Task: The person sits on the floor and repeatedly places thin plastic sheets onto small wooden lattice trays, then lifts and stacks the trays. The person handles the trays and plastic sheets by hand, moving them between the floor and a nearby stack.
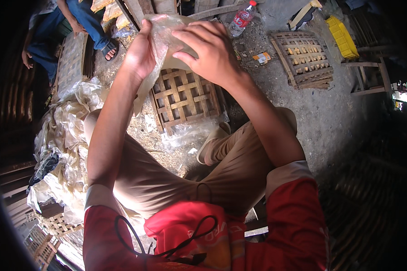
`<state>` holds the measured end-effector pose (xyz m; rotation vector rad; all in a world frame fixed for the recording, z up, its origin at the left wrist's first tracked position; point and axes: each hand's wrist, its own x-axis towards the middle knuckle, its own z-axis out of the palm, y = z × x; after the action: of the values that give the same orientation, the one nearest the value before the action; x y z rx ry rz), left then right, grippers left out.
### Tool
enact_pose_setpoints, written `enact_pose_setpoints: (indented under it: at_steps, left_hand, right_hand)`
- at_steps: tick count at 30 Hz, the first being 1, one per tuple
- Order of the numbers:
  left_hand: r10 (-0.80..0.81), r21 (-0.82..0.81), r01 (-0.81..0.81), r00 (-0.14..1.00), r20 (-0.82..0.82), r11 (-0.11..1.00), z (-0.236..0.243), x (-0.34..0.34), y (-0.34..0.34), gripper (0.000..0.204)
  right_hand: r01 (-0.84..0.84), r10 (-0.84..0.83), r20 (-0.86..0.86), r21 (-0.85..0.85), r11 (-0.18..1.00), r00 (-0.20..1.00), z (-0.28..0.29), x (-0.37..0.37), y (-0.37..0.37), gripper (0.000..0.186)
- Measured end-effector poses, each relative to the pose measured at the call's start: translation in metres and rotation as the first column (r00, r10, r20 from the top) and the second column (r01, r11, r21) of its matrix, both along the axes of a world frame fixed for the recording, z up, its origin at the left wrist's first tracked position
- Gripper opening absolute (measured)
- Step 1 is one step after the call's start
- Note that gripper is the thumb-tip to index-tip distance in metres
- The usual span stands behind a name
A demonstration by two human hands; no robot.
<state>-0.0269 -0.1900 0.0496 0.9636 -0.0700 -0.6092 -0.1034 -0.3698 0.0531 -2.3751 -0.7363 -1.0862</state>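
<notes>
A thin, cloudy plastic sheet (160, 34) is raised in front of me, and part of it hangs down past my left wrist. My left hand (140, 52) grips its left edge, thumb pointing up. My right hand (208, 49) lies against the sheet's right side with fingers stretched and the thumb apart. Below both hands, a woven bamboo-lattice tray (184, 95) with a wooden frame rests on the ground between my legs. The sheet and my right hand cover its far edge. More clear plastic (190, 133) shows under its near edge.
To my left lies a big heap of crumpled plastic sheets (68, 131). A seated person in jeans (88, 22) is at the far left. A red-capped bottle (243, 19), stacked lattice trays (303, 58), a yellow crate (342, 37) and a wooden stool (371, 77) stand to the right.
</notes>
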Motion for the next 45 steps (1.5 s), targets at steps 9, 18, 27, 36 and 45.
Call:
enact_pose_setpoints:
  at_steps: [9, 18, 27, 36, 45]
  left_hand:
    - [-0.006, -0.015, 0.006, 1.000, 0.003, 1.000, 0.000, -0.003, 0.003, 0.054]
    - [0.161, -0.012, -0.161, 0.987, 0.015, 0.987, 0.010, 0.006, 0.017, 0.054]
    - [0.238, 0.099, -0.241, 0.971, 0.036, 0.966, 0.029, -0.001, 0.020, 0.056]
    - [0.349, -0.086, -0.339, 0.919, 0.184, 0.937, 0.011, 0.030, 0.033, 0.036]
    - [0.309, 0.045, -0.331, 0.915, 0.258, 0.942, 0.019, 0.052, 0.054, 0.052]
  right_hand:
    - [0.007, -0.003, -0.099, 0.032, 0.999, 0.995, -0.022, 0.004, 0.006, 0.024]
    - [0.147, -0.135, -0.276, 0.024, 0.989, 0.952, -0.017, 0.015, -0.034, 0.006]
    - [0.530, -0.430, -0.463, 0.104, 0.842, 0.775, 0.019, 0.005, -0.079, 0.039]
    - [0.603, -0.570, -0.275, 0.047, 0.796, 0.774, 0.007, -0.196, -0.083, 0.035]
    - [0.858, -0.259, -0.931, 0.095, 0.506, 0.256, -0.069, -0.463, 0.039, 0.037]
